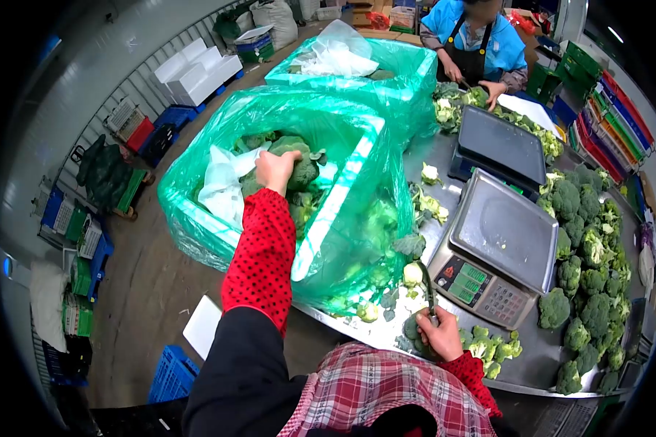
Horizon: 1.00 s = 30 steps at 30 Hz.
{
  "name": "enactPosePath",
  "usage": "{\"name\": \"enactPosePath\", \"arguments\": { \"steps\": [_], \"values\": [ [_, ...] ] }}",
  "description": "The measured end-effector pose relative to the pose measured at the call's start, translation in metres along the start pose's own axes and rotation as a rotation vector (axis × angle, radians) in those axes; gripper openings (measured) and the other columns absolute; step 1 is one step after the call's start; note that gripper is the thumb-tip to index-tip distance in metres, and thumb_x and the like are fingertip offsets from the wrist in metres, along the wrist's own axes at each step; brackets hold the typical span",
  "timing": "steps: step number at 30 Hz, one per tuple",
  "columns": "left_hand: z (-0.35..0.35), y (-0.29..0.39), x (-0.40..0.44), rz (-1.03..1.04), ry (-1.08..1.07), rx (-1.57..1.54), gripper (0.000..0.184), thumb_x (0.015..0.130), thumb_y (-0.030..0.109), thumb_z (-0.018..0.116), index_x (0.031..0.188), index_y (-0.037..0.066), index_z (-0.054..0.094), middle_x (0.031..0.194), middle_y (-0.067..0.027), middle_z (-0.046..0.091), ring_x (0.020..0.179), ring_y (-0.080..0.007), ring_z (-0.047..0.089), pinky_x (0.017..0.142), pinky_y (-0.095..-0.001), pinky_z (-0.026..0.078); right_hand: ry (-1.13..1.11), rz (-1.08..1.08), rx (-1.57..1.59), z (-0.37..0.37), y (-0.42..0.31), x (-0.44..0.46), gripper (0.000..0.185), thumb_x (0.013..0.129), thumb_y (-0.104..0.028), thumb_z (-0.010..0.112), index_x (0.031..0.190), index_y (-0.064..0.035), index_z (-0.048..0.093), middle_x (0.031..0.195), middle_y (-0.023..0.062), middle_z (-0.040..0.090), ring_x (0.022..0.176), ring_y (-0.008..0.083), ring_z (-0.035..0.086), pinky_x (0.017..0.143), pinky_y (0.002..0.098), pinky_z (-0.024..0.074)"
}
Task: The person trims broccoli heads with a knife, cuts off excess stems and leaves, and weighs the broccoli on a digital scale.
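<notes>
Inside a white foam box [340, 191] lined with a green plastic bag [233, 109], my left hand [275, 170] grips a broccoli head [302, 173]. White plastic film [222, 191] lies beside it in the box. My right hand [442, 333], low over the metal table's front edge, is closed round the handle of a knife [430, 293], its blade pointing away from me. Cut stems and broccoli scraps [368, 312] lie left of the knife, and small florets [492, 348] lie to its right.
A silver scale [506, 233] and a black scale [503, 146] stand on the metal table [439, 171]. Broccoli heads [595, 313] are piled at right. Behind is a second green-lined box [415, 73]. A co-worker [481, 44] handles broccoli across the table. A blue crate [172, 373] stands on the floor.
</notes>
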<state>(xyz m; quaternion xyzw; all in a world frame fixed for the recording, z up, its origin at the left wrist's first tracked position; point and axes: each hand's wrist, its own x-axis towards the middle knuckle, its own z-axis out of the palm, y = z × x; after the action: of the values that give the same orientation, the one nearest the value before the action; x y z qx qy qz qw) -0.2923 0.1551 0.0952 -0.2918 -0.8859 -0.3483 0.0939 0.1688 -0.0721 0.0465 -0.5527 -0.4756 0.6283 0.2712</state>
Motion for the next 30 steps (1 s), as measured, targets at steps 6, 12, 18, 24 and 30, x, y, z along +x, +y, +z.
{"name": "enactPosePath", "arguments": {
  "steps": [6,12,18,24,30],
  "values": [
    [-0.076,0.047,-0.020,-0.109,-0.339,-1.090,0.054,0.068,0.021,0.080,0.107,-0.006,0.054,0.095,-0.0105,0.063,0.076,-0.0191,0.063,0.054,-0.0350,0.050,-0.015,-0.016,0.037,0.003,-0.046,0.018,0.028,0.090,-0.021,0.068,0.105,0.0020,0.063,0.068,0.0026,0.061,0.048,0.0059,0.050,0.044,0.0226,0.0383],
    [-0.125,0.076,-0.138,0.244,-0.867,-1.449,0.070,0.067,0.008,0.082,0.127,-0.006,0.048,0.118,-0.0130,0.059,0.109,-0.0213,0.059,0.095,-0.0354,0.047,-0.175,-0.344,0.379,-0.004,-0.116,0.073,0.056,0.098,-0.029,0.057,0.141,0.0021,0.040,0.109,0.0188,0.066,0.052,0.0060,0.049,0.049,0.0205,0.0410],
    [-0.143,0.027,-0.244,-0.254,-1.392,-1.437,0.085,0.067,0.006,0.076,0.142,-0.002,0.036,0.138,-0.0148,0.047,0.128,-0.0245,0.047,0.108,-0.0370,0.037,-0.059,-0.252,0.312,-0.010,-0.089,0.047,0.045,0.087,-0.025,0.074,0.122,-0.0018,0.057,0.082,-0.0027,0.061,0.056,0.0028,0.049,0.047,0.0197,0.0393],
    [-0.116,-0.007,-0.301,-0.427,-1.181,-0.931,0.085,0.065,0.007,0.084,0.135,-0.005,0.037,0.126,-0.0170,0.055,0.111,-0.0225,0.058,0.099,-0.0352,0.046,0.037,-0.421,-0.260,0.019,0.004,0.040,0.038,0.088,-0.019,0.069,0.121,-0.0023,0.058,0.101,0.0174,0.066,0.090,0.0262,0.066,0.079,0.0334,0.0527],
    [-0.087,-0.047,-0.323,-0.098,-1.039,-0.653,0.095,0.058,0.025,0.092,0.131,-0.006,0.040,0.122,-0.0180,0.052,0.112,-0.0276,0.055,0.097,-0.0375,0.046,-0.046,-0.510,-0.936,0.002,0.014,0.006,0.035,0.087,-0.014,0.066,0.120,-0.0075,0.058,0.086,0.0118,0.059,0.069,0.0347,0.062,0.057,0.0417,0.0503]
  ]
}}
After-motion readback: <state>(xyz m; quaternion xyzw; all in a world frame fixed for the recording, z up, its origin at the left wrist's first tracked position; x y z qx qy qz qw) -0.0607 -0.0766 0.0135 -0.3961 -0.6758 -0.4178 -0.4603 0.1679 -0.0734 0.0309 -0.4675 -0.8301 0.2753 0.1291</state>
